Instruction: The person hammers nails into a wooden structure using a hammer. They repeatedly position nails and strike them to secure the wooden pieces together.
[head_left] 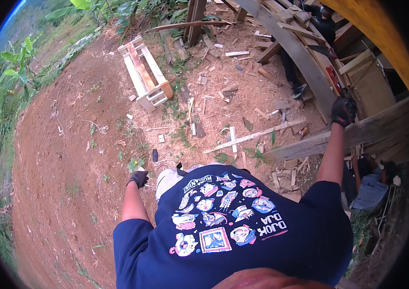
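Note:
My left hand (138,178), in a dark glove, hangs low over the reddish soil on the left. Its fingers are curled, with a small pale thing at their tips; whether they hold it is unclear. My right arm stretches out to the workbench on the right. There my right hand (343,111), in a black glove with red marks, closes round a dark tool (350,98) whose kind I cannot make out. A narrow red piece (332,77) lies just beyond it. Under the right forearm runs a long, weathered plank (368,129) set on edge.
A pale wooden frame (144,72) lies on the soil ahead. Offcuts, sawdust and a long thin batten (255,136) litter the ground. One person in dark clothes (324,21) is beyond the bench; another in a grey-blue top (370,190) is low at the right. A yellow edge (382,29) crosses the upper right.

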A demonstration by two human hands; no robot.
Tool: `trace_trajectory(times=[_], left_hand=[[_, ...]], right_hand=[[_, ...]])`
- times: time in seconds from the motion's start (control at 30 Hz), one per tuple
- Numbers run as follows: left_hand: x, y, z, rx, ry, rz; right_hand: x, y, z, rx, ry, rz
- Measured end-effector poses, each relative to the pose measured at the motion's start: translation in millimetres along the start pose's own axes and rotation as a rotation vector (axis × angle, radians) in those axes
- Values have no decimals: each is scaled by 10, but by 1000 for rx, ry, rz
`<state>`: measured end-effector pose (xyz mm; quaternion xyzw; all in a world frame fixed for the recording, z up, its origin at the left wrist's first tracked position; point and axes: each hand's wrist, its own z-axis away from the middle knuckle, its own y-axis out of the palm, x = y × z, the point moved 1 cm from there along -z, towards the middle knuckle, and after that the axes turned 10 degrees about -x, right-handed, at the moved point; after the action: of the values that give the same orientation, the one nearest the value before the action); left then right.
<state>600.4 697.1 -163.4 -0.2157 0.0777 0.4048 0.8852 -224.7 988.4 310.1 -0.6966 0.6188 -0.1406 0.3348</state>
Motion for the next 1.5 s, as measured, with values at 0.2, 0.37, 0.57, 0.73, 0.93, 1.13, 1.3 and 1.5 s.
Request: trace_trajectory(times=[0.2, 0.37, 0.57, 0.73, 0.93, 1.13, 1.3, 1.5], left_hand=[[-655, 134, -374, 64, 172, -291], [-677, 98, -684, 218, 336, -407], [-428, -238, -575, 450, 701, -1042], [-138, -323, -576, 515, 533, -1242], [-493, -149, -738, 554, 866, -1347], [-829, 510, -126, 401, 497, -1190], [-927, 863, 57, 382, 537, -1126], [-871, 1101, 521, 407, 627, -1097]], right_hand=[[1043, -668, 2750, 302, -309, -561], [464, -878, 5387, 1445, -152, -312], [-1161, -2315, 8802, 2033, 209, -23], [-1587, -3276, 10429, 2105, 382, -321], [-731, -3581, 9965, 1905, 1497, -464], [-718, -3361, 9115, 1432, 1397, -591], [-987, -3499, 9062, 1403, 1256, -537], [-1124, -4002, 9993, 1772, 1441, -443]])
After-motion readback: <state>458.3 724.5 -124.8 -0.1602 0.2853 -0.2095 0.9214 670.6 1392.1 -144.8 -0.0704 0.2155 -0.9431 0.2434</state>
